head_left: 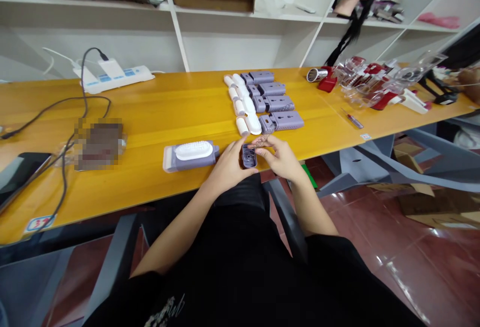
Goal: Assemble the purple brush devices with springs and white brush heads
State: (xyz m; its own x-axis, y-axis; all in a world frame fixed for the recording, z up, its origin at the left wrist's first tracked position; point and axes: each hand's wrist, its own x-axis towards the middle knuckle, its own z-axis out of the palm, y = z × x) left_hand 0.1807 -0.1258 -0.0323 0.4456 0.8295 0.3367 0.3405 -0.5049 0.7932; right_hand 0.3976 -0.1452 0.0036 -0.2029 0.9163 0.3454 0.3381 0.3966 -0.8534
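At the front edge of the wooden table, my left hand (229, 166) is wrapped round a small grey-purple plastic housing (249, 158), its hollow inside facing up. My right hand (280, 156) is closed, with fingertips pinched at the housing's upper rim; what they hold, if anything, is too small to tell. Left of my hands lies a grey-purple appliance (195, 157) with a white bristle brush head (194, 150) on it. Beyond my hands are rows of grey-purple casing parts (287, 120) beside several white oval parts (254, 123).
A power strip (116, 79) with cables stands at the back left, and a phone (22, 174) lies at the left edge. Clear and red plastic parts (371, 84) are piled at the right, near a screwdriver (353, 119). Grey chairs (375, 167) press against the table.
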